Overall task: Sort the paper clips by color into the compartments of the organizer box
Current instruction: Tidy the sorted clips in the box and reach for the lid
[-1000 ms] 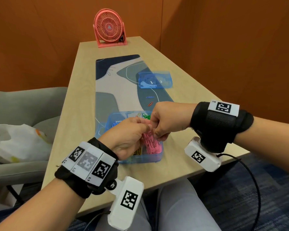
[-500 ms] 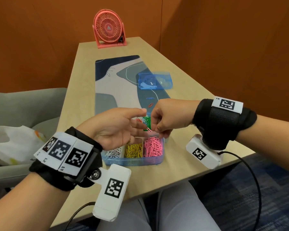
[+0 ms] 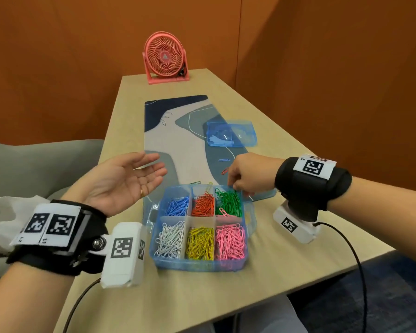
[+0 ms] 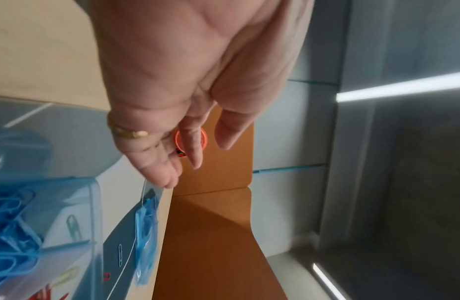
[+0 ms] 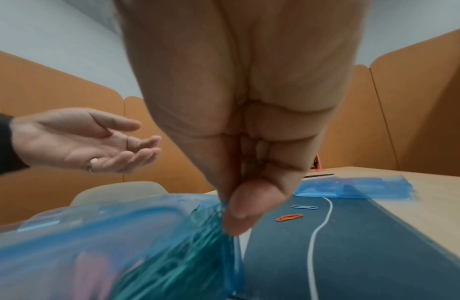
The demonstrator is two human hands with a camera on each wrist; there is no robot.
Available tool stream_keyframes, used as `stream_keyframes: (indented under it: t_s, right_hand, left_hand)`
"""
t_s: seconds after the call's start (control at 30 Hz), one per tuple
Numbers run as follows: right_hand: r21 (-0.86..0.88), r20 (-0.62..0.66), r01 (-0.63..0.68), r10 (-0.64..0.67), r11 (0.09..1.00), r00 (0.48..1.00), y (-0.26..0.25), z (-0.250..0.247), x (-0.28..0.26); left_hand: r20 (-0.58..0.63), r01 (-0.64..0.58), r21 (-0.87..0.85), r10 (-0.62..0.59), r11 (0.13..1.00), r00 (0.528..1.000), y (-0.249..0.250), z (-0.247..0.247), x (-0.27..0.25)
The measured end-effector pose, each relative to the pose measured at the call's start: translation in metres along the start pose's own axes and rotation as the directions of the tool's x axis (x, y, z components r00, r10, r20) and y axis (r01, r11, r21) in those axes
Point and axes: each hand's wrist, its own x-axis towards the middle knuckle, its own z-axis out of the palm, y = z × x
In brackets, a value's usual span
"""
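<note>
Paper clips not yet sorted lie on the desk mat (image 3: 178, 140) beyond the organizer box (image 3: 202, 265): a blue clip (image 3: 224, 160) farthest out, a red clip (image 3: 225, 170) just nearer, a green clip (image 3: 194, 183) and a yellow clip (image 3: 210, 185) close against the box's far rim. The blue and red clips lie with their long axes roughly across the view, left to right, just beyond the right hand (image 3: 247, 175), which is plainly the nearer of the two. That hand hovers over the far right corner of the box, above the green compartment (image 3: 228, 203), with thumb and fingers pinched together; the right wrist view shows the fingertips (image 5: 236, 211) closed at the box edge, but whether a clip is held between them cannot be told. The left hand (image 3: 123, 181) is released, palm up, fingers relaxed and holding nothing, raised to the left of the box. A stray pink clip (image 3: 222, 211) lies at the near edge of the green compartment, a likely mis-sort. Room beyond the right hand is free as far as the box lid (image 3: 231, 134); a pink fan (image 3: 165, 59) stands at the desk's far end, the desk (image 3: 286, 272) edge lying close to the right.
</note>
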Motion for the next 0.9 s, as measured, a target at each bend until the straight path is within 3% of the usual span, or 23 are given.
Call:
stream_keyframes:
  t_s: [0.13, 0.27, 0.4, 0.6, 0.9]
  right_hand:
    - [0.076, 0.048, 0.024, -0.027, 0.997, 0.998, 0.008, -0.007, 0.004]
    - [0.071, 0.010, 0.102, -0.103, 0.992, 0.995, 0.006, -0.018, 0.007]
    - [-0.026, 0.146, 0.268, -0.261, 0.963, 0.954, -0.012, -0.017, -0.004]
    - [-0.145, 0.349, 0.377, -0.309, 0.915, 0.885, -0.025, 0.001, -0.004]
    - [-0.152, 0.334, 0.416, -0.349, 0.897, 0.875, -0.026, 0.010, 0.003]
  left_hand:
    - [-0.003, 0.016, -0.117, -0.017, 0.993, 1.000, -0.004, -0.006, 0.014]
    - [0.005, 0.058, -0.106, -0.058, 0.993, 0.998, -0.010, -0.014, 0.025]
    - [0.009, 0.085, -0.025, -0.085, 0.996, 0.996, -0.016, -0.029, 0.031]
    - [0.031, 0.101, 0.209, -0.110, 0.973, 0.993, -0.029, -0.038, 0.038]
    - [0.112, 0.120, 0.352, -0.169, 0.928, 0.979, -0.033, -0.036, 0.038]
